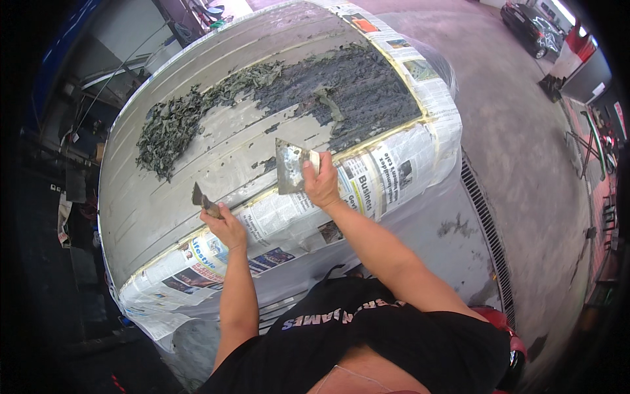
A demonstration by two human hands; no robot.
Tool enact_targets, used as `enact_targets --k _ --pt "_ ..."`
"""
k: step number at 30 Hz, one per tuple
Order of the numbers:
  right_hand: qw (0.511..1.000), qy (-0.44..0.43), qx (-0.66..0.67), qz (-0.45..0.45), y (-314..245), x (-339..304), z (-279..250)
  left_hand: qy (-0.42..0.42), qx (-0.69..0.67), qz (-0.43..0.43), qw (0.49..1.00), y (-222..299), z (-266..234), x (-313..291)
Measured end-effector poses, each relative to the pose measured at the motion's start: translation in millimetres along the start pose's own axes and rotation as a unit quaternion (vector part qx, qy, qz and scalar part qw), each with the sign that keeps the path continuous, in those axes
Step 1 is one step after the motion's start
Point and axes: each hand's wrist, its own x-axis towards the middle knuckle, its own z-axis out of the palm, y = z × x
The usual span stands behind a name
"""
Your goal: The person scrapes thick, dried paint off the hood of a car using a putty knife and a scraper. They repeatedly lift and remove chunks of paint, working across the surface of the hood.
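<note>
In my left hand is a narrow scraper with a dark blade and a brownish handle, closed in my fingers above the panel's near edge. My right hand grips a wide scraper with a smeared metal blade and a pale handle. Both blades are over or against a large vehicle roof panel; I cannot tell whether they touch it. Dark wrinkled paint covers the right part of the panel. Peeled flakes lie heaped to the left, and bare greyish metal shows between.
Newspaper held by yellowish tape masks the panel's near and right edges, with plastic sheeting below. A floor drain grate runs along the right. A dark car stands far right. Shelving and clutter fill the left side.
</note>
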Motion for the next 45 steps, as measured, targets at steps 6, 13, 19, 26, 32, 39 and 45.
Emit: enact_targets --k 6,13,19,26,32,39,45 --pt "0.999 -0.002 0.046 0.004 11 0 5 -0.004 0.035 -0.043 0.998 -21 0 -2" --pt "0.995 0.034 0.076 0.058 9 23 -78 0.025 0.123 -0.078 0.989 19 0 -4" --pt "0.999 0.035 -0.016 0.002 44 35 -79 -0.007 0.109 -0.088 0.99 28 2 0" --pt "0.999 0.045 -0.013 -0.004 57 29 -81 -0.02 0.096 -0.088 0.991 20 4 3" --pt "0.997 0.077 0.0 0.016 62 24 -79 -0.033 0.109 -0.09 0.989 17 -4 1" --pt "0.998 0.063 -0.006 0.029 57 32 -83 -0.026 0.022 -0.088 0.996 2 -2 -6" --pt "0.995 -0.001 0.038 0.088 35 56 -81 0.017 -0.118 -0.093 0.988 -12 -1 -13"
